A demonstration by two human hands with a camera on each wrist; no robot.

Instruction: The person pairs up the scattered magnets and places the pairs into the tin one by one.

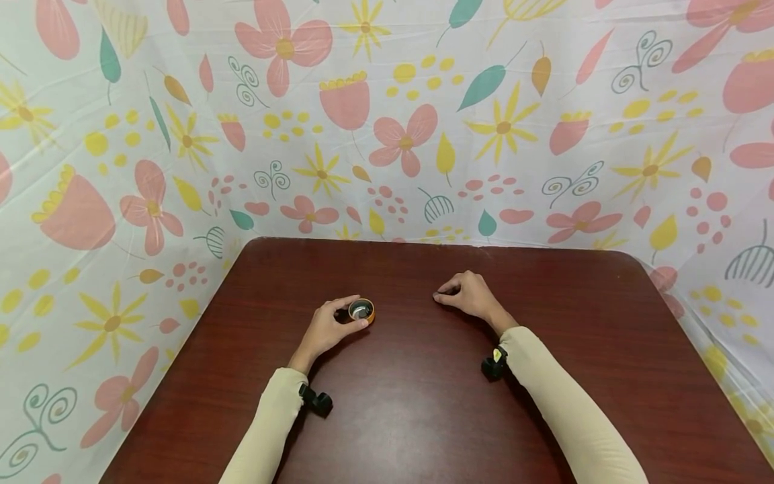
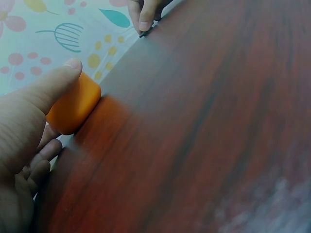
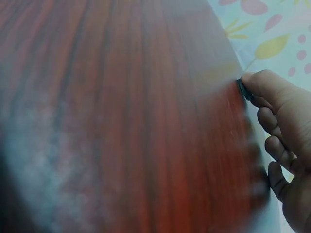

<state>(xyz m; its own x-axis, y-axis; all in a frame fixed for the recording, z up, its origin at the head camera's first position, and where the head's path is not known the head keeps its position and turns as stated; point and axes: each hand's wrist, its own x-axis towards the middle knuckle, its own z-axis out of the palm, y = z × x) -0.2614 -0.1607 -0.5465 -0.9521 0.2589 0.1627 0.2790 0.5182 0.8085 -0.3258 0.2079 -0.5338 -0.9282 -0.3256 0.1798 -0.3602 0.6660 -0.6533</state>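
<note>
My left hand point(image 1: 323, 333) grips a small round orange tin point(image 2: 80, 104) between thumb and fingers, low over the table at centre left. The tin's open top faces up in the head view, showing a shiny silver inside with something dark in it. To its right and a little farther back, my right hand point(image 1: 474, 296) pinches a small flat dark piece point(image 3: 244, 90) between thumb and forefinger, close to the tabletop. The other right fingers are curled in the right wrist view. What the dark piece is, I cannot tell.
Both hands are over a dark red-brown wooden table point(image 1: 399, 390) with rounded far corners. A white curtain point(image 1: 399, 81) printed with flowers and leaves hangs behind it and at both sides. Each wrist wears a small black camera, one being the left wrist's camera point(image 1: 317, 402).
</note>
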